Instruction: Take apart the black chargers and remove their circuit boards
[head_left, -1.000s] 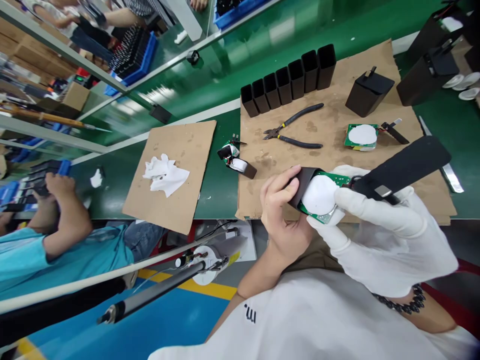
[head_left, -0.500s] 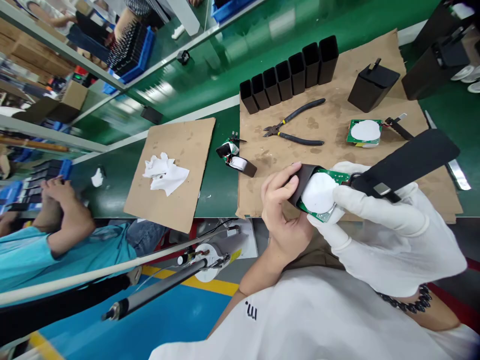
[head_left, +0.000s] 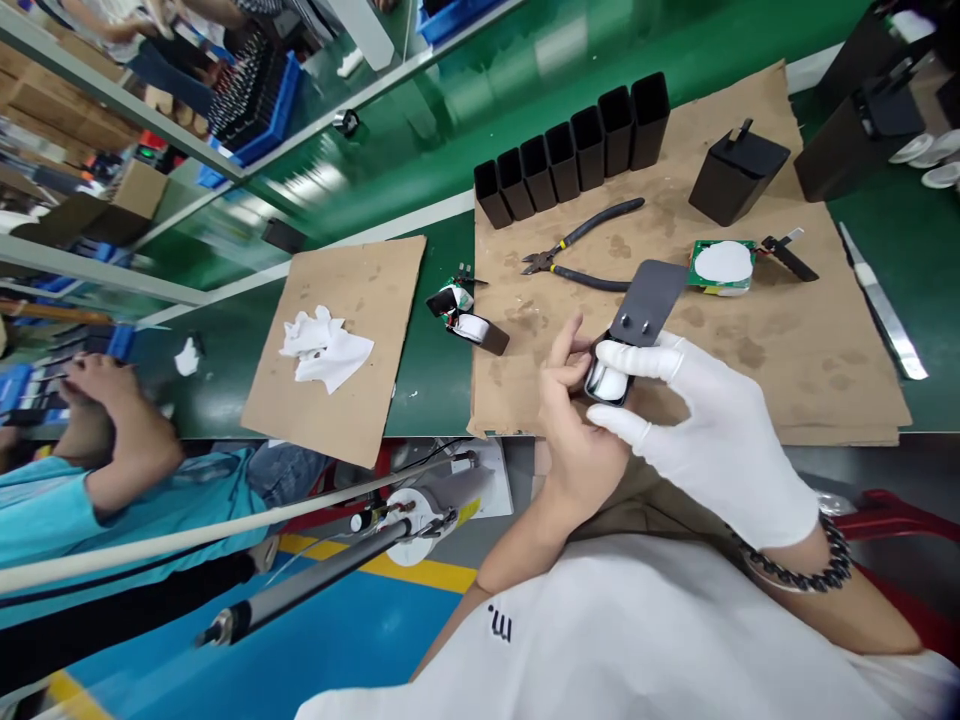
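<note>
My bare left hand (head_left: 577, 435) wraps around a small black case (head_left: 590, 391), its open end facing up. Inside the opening shows a white pad (head_left: 609, 384); the circuit board under it is mostly hidden. A black end cover (head_left: 651, 300) with two metal pins stands up from the far side of the opening. My right hand (head_left: 724, 445), in a white glove, is closed with its fingertips and thumb across the case's opening. To the right, a second green circuit board (head_left: 722, 266) with a white pad lies on the cardboard sheet (head_left: 795, 370).
Cutting pliers (head_left: 581, 245) lie beyond my hands, before a row of empty black cases (head_left: 559, 162). A closed charger (head_left: 739, 172) and a knife (head_left: 885, 300) are at right. Left are a partly cased board (head_left: 469, 320), white scraps (head_left: 330, 350) and a seated co-worker (head_left: 142, 430).
The circuit board has slid deeper into the black case. The end cover has swung from pointing right to standing up and away. My right hand has shifted left, its fingers now at the opening.
</note>
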